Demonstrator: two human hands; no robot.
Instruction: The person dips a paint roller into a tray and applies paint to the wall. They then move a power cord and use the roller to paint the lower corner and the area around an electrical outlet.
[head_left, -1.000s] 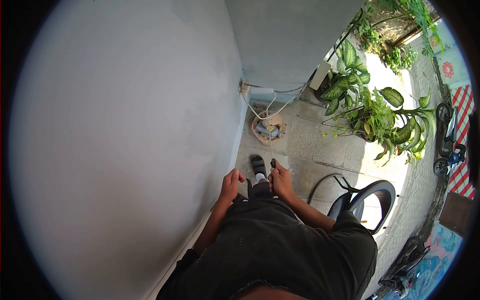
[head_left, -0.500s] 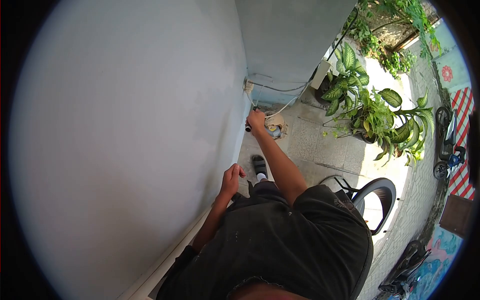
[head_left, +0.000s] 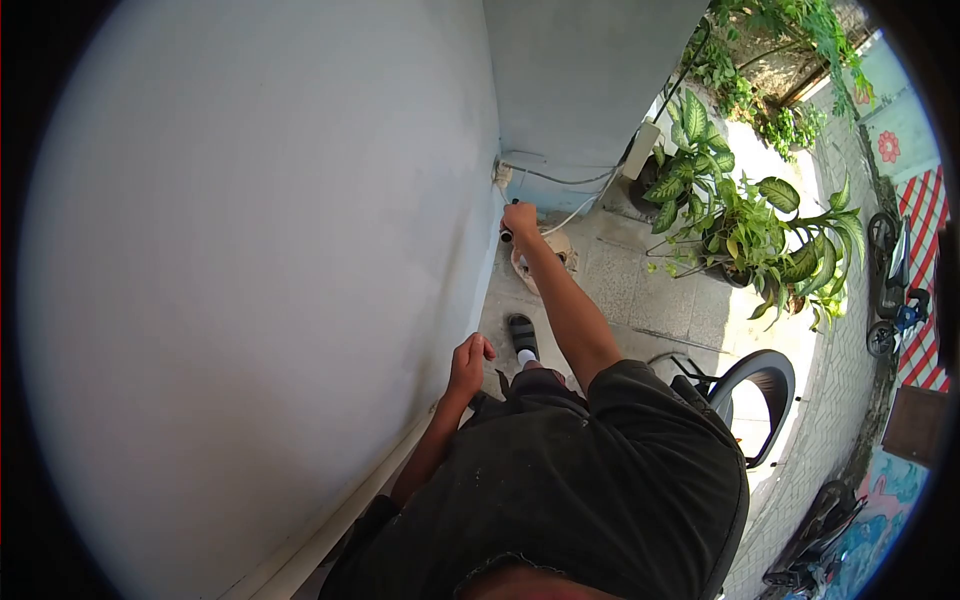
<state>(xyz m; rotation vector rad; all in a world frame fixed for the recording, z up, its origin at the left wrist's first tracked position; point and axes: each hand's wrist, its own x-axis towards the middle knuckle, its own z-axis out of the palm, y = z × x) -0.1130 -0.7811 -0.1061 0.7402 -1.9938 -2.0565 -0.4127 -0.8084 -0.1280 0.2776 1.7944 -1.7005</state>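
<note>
My right hand [head_left: 519, 217] reaches forward, low beside the wall corner, closed round a black-handled tool [head_left: 506, 236]. The rounded end of the handle pokes out below the fist; the tool's working end is too small and hidden to make out. Just beyond and below that hand, a beige container [head_left: 557, 258] stands on the floor, partly covered by my forearm. My left hand [head_left: 466, 366] hangs near the pale wall [head_left: 270, 280], its fingers loosely bent and nothing in them.
Cables [head_left: 570, 180] run along the corner to a white box [head_left: 641, 150]. Potted leafy plants [head_left: 740, 240] stand to the right on the paving [head_left: 655, 290]. A dark chair [head_left: 765, 400] is close on my right side. My sandalled foot [head_left: 521, 335] is near the wall.
My right hand has moved slightly up and to the right with the black-handled tool. The forearm now covers a different part of the beige container. My left hand has barely moved.
</note>
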